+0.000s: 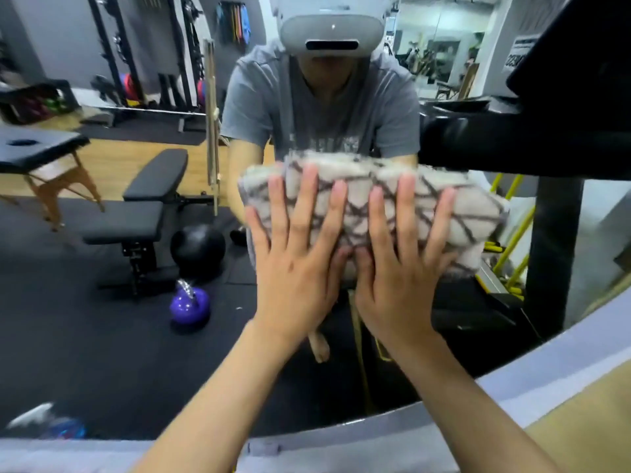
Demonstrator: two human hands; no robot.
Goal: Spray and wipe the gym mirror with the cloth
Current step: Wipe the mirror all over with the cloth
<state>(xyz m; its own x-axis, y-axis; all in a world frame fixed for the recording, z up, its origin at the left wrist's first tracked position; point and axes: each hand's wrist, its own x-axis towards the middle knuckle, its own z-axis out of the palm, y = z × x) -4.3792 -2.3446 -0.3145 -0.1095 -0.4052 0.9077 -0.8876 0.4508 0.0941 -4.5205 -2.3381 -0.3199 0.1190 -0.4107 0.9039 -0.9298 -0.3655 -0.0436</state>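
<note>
A folded white cloth (454, 213) with dark crossing lines is pressed flat against the gym mirror (102, 336). My left hand (297, 254) and my right hand (399, 268) lie side by side on it, fingers straight and spread, pushing it onto the glass. The mirror fills most of the view and reflects a person in a grey shirt behind the cloth. A blurred spray bottle (44, 421) with a white top and blue body shows at the lower left, at the mirror's bottom edge.
The mirror's pale frame (512, 384) curves along the bottom and right. Reflected in the glass are a black weight bench (143, 206), a black ball (198, 247), a purple kettlebell (189, 305), a massage table (41, 151) and a black machine post (553, 233).
</note>
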